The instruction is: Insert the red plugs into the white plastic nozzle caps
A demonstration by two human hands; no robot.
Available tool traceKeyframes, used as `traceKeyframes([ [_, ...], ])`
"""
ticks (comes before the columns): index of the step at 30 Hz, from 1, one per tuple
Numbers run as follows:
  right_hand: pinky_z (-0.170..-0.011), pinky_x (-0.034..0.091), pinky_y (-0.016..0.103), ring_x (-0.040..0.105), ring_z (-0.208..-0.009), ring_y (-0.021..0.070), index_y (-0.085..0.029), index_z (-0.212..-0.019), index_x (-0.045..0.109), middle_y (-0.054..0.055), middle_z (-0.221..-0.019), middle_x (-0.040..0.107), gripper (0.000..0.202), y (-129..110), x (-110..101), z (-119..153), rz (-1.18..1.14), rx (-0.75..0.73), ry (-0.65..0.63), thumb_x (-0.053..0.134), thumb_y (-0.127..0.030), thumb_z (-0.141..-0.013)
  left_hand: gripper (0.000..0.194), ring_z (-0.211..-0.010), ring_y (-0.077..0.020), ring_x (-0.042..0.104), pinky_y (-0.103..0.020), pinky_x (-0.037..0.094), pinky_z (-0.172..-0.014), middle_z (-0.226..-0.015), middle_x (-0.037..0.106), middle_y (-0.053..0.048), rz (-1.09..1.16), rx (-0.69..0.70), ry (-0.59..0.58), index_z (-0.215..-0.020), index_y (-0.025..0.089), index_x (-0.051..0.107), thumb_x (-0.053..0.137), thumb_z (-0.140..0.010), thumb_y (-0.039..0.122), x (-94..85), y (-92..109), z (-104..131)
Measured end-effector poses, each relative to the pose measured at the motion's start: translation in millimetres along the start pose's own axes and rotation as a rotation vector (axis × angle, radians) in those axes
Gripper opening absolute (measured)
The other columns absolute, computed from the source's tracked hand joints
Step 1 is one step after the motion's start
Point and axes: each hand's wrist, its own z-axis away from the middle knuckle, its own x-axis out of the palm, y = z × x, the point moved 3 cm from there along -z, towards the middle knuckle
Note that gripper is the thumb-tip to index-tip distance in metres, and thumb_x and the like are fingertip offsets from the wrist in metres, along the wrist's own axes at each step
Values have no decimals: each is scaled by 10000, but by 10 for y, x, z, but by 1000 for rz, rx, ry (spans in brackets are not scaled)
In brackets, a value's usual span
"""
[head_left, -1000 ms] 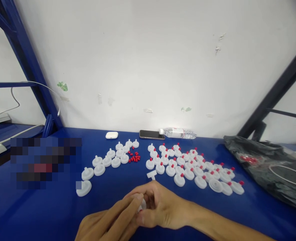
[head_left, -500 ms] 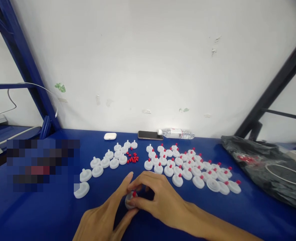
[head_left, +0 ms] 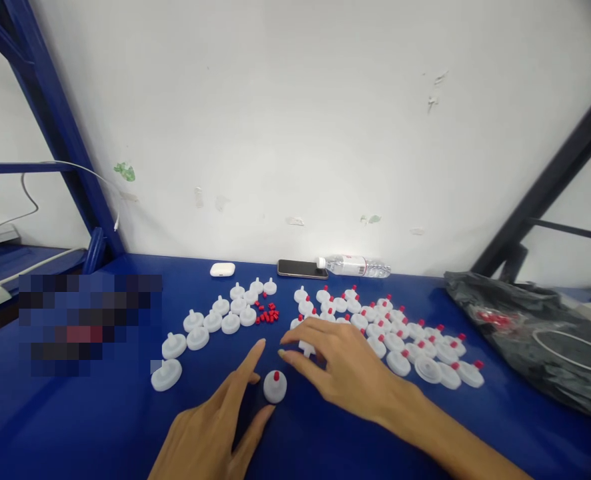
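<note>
A round white plastic lid (head_left: 274, 389) with a small red cap on its nozzle stands upright on the blue table, near the front. My left hand (head_left: 220, 413) is open beside it, thumb and fingers spread around its left side, thumb tip close to its lower edge. Up and to the right, my right hand (head_left: 333, 357) hovers with fingers apart and holds nothing; it hides some of the capped lids behind it. Loose red caps (head_left: 268, 315) lie in a small pile beyond the hands. Several white lids with bare nozzles (head_left: 197, 337) form a group at the left.
Many red-capped lids (head_left: 398, 363) spread over the right side. A white case (head_left: 222, 269), a phone (head_left: 302, 269) and a clear bottle (head_left: 355, 266) lie along the wall. A dark plastic bag (head_left: 520, 340) lies at the far right; a blurred patch covers the left.
My right hand has let go of the red-capped lid and moved up and right. The lid now stands free on the table; my left hand stays beside it.
</note>
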Motion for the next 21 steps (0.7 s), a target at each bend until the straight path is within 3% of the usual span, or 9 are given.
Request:
traceKeyframes([
  [2,-723,469,300,688,-752,167,-274,-1128,730,-4,-1077,764,200,63,-79,-13,97,67,-54,654,-398,-991,625,-820,-157,816,-218,629,-594,-1178,801,52,5,-4,-15,-1574,383,241,503,-1011,316,0,4,4],
  [6,-763,476,287,713,-847,178,-250,-1079,732,3,-1066,769,143,151,-119,-15,103,88,-129,636,-203,-985,693,-800,-158,813,-232,633,-608,-1190,794,56,35,6,-52,-1590,396,212,546,-990,306,40,17,-24],
  [13,-786,470,284,703,-920,187,-240,-1036,712,4,-1035,760,218,234,-100,-20,37,124,-91,536,-120,-990,619,-778,-234,811,-339,644,-605,-1236,775,-16,-72,8,-222,-1594,346,328,521,-1007,313,213,119,-187],
  [16,-826,466,312,695,-980,213,-235,-1074,709,31,-1077,750,295,301,-93,-20,52,140,-76,477,-73,-988,608,-836,-229,812,-323,642,-631,-1300,748,-8,-67,-4,-197,-1588,379,327,519,-1014,316,245,96,-175],
  [21,-787,478,305,699,-932,210,-240,-1068,709,43,-1042,743,340,302,-53,1,60,113,-108,463,-33,-958,605,-901,-168,802,-258,627,-731,-1216,774,65,57,-25,-169,-1570,435,301,516,-1017,314,202,68,-132],
])
